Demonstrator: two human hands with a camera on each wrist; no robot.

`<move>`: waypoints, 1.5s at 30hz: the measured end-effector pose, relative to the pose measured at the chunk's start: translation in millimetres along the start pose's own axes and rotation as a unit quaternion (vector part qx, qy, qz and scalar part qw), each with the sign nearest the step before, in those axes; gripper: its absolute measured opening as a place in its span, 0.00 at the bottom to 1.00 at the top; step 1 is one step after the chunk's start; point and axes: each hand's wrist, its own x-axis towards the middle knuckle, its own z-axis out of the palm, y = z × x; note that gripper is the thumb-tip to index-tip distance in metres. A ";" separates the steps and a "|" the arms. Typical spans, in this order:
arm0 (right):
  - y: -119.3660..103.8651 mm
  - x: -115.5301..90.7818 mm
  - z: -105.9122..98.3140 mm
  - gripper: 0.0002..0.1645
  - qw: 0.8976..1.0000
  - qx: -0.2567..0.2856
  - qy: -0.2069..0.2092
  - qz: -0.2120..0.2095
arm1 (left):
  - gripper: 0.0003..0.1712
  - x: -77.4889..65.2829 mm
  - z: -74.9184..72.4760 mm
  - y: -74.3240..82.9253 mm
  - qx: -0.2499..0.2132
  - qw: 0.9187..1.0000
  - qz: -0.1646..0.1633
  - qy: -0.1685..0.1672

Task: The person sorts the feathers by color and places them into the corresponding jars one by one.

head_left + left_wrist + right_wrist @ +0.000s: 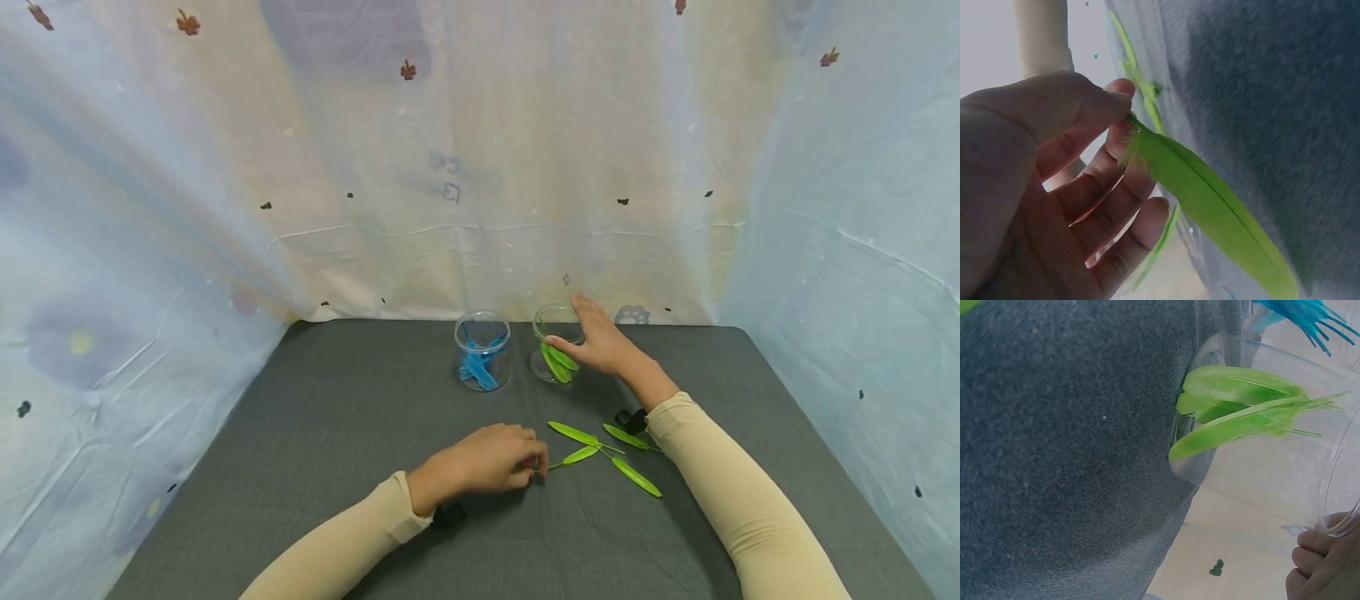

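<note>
My left hand [491,458] is low over the grey table, pinching a green feather [1210,200] by its quill between thumb and forefinger. The feather's vane slants away below the fingers; in the head view the hand mostly hides it. My right hand [603,342] holds a clear jar [1260,469] near its rim, thumb on the near side and fingers at the far side. Inside that jar several green feathers [1241,406] lean with their quills toward the mouth. More green feathers [636,477] lie loosely crossed on the table between my hands.
Left of the held jar stands a second clear jar [482,343] with blue feathers [478,367] in it. A patterned curtain [525,167] hangs behind and along both sides of the grey table [360,400].
</note>
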 end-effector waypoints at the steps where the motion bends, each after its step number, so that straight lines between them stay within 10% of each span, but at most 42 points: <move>1: -0.3 -0.1 0.0 0.71 1.000 0.000 0.000 0.001 | 0.07 -0.1 -0.9 -1.2 0.000 1.000 -0.002 0.007; 27: 0.9 1.0 0.9 0.72 1.000 0.006 0.000 0.003 | 0.04 -11.3 -38.0 -26.9 -0.118 0.980 -0.079 0.136; 39: -0.9 -0.5 1.1 0.72 1.000 0.013 -0.004 0.012 | 0.03 -15.4 -53.0 -46.1 -0.142 0.952 -0.112 0.246; 45: -0.9 0.3 0.2 0.72 1.000 0.014 -0.004 0.009 | 0.02 -17.2 -63.1 -58.0 -0.155 0.925 -0.123 0.325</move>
